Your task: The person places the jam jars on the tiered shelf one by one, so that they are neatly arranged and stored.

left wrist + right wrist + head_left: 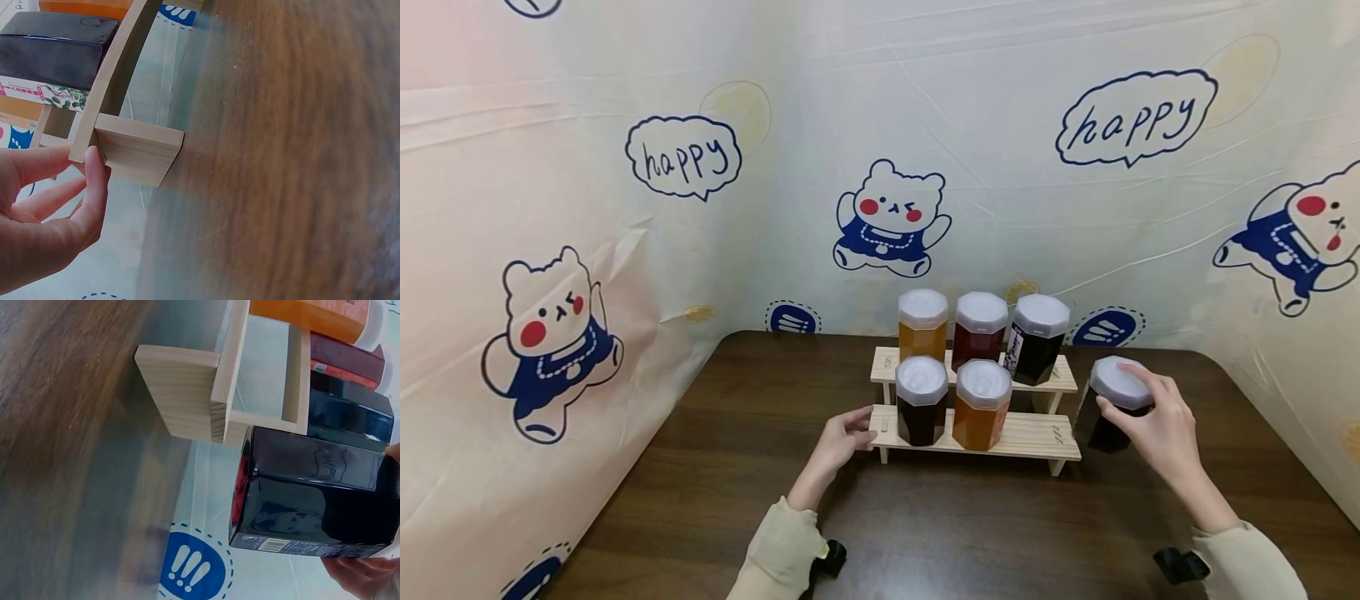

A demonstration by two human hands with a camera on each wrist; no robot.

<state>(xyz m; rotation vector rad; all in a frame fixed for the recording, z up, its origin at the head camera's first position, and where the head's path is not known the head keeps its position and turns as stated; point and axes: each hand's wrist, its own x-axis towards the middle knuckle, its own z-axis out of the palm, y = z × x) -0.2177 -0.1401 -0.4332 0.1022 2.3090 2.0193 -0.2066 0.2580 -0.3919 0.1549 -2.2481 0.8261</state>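
My right hand [1168, 429] grips a dark, many-sided jar [1101, 427] by its whitish lid, just right of a two-step wooden rack [1033, 429]. In the right wrist view this jar [312, 500] hangs tilted beside the rack's end, a barcode label low on its side. At the rack's other end, my left hand [837, 442] pinches the lower step; the left wrist view has its fingertips [94, 165] on the plank's corner. A dark jar [921, 421] and an amber jar [979, 425] stand on the lower step, with bare wood to their right.
On the upper step stand a yellow jar [922, 340], a dark red jar [973, 343] and a black jar [1033, 354]. The brown table [737, 417] meets a printed curtain [1015, 225] behind and at both sides. Black wrist devices sit near both sleeves.
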